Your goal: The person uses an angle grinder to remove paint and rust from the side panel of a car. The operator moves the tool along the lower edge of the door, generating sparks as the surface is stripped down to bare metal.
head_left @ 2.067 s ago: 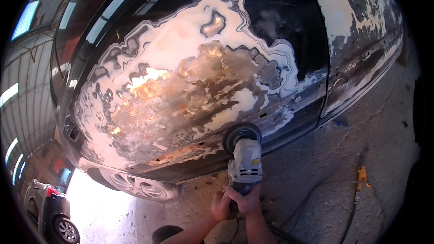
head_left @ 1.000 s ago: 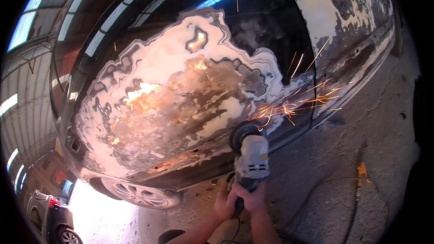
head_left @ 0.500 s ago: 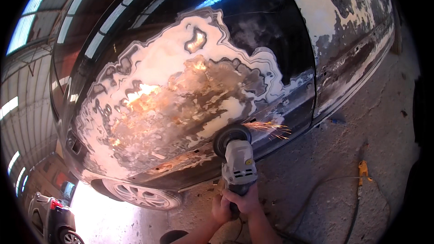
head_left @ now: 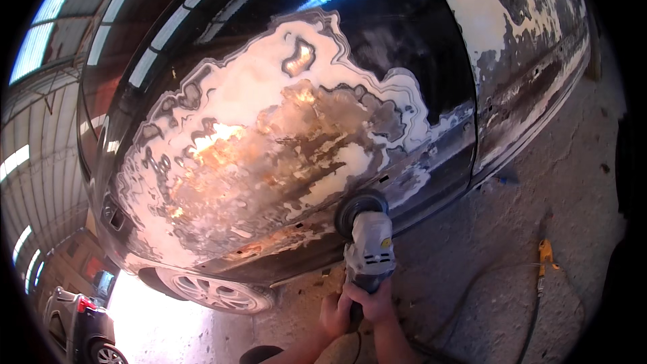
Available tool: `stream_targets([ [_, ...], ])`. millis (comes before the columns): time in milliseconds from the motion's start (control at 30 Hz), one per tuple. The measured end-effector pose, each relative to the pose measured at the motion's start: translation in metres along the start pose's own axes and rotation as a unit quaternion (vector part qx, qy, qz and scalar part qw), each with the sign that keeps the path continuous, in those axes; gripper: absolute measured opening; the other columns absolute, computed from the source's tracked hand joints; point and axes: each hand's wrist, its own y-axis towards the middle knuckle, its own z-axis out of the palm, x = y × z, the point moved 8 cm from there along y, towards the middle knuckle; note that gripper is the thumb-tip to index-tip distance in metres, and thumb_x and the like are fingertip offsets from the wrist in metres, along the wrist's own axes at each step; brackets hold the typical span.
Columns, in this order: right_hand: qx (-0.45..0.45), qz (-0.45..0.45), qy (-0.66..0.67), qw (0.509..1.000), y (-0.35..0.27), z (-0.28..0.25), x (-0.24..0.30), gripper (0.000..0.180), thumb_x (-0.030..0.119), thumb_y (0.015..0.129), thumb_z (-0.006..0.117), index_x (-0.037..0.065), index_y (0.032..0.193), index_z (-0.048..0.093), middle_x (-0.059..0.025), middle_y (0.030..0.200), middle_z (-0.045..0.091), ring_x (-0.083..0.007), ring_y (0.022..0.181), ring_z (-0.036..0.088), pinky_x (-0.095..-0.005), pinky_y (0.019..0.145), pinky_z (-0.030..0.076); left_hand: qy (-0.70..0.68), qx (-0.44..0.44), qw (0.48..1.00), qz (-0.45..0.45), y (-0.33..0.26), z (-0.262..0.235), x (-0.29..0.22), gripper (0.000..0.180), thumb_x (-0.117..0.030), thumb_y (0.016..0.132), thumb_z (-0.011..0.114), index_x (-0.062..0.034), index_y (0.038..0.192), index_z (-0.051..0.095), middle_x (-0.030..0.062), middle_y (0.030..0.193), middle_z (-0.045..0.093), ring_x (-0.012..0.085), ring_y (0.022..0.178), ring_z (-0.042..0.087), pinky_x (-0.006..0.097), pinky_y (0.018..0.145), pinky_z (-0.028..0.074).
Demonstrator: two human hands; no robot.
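Note:
A grey angle grinder [head_left: 371,246] is in both of my hands, its black round disc [head_left: 361,212] against or very close to the lower edge of a dark car's side panel [head_left: 418,205]. My right hand [head_left: 375,302] is wrapped round the rear of the grinder's body. Beside and just below it, my left hand [head_left: 335,317] closes round the dark rear handle. Above the disc, a wide sanded patch [head_left: 263,141] of bare metal and pale filler spreads over the black paint. The disc's contact edge is partly hidden.
A silver-spoked wheel [head_left: 217,291] stands at lower left. On the rough concrete floor [head_left: 465,283] lies a yellow air tool [head_left: 544,256] with a dark hose. Another car [head_left: 79,330] is parked at far left, by bright daylight.
The orange sparks at the disc's right are gone. My hands and the grinder have shifted slightly right along the panel, and the whole view has shifted a little too.

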Motion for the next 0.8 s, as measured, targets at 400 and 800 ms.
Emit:
stream_targets([
  [400, -0.052, -0.012, -0.022, 0.998, 0.001, -0.006, 0.021, 0.039, 0.003, 0.068, 0.072, 0.002, 0.103, 0.055, -0.0049, 0.092, 0.060, -0.0125, 0.079, 0.058, -0.0287, 0.071, 0.048, 0.034, 0.013, 0.998, -0.049, 0.005, 0.009, 0.007, 0.053, -0.042, 0.089, 0.042, 0.0088, 0.093, 0.059, 0.0258, 0.080, 0.062, 0.0317, 0.082, 0.062, 0.039, 0.071, 0.045],
  [800, -0.086, -0.010, -0.023, 0.996, 0.004, -0.012, 0.028, 0.030, 0.006, 0.066, 0.073, 0.001, 0.092, 0.059, -0.0037, 0.084, 0.062, -0.0114, 0.074, 0.059, -0.0286, 0.068, 0.048, -0.049, 0.054, 0.994, -0.085, 0.012, 0.020, -0.007, 0.050, -0.040, 0.091, 0.040, 0.0059, 0.103, 0.056, 0.0194, 0.093, 0.063, 0.0258, 0.090, 0.059, 0.035, 0.079, 0.044],
])
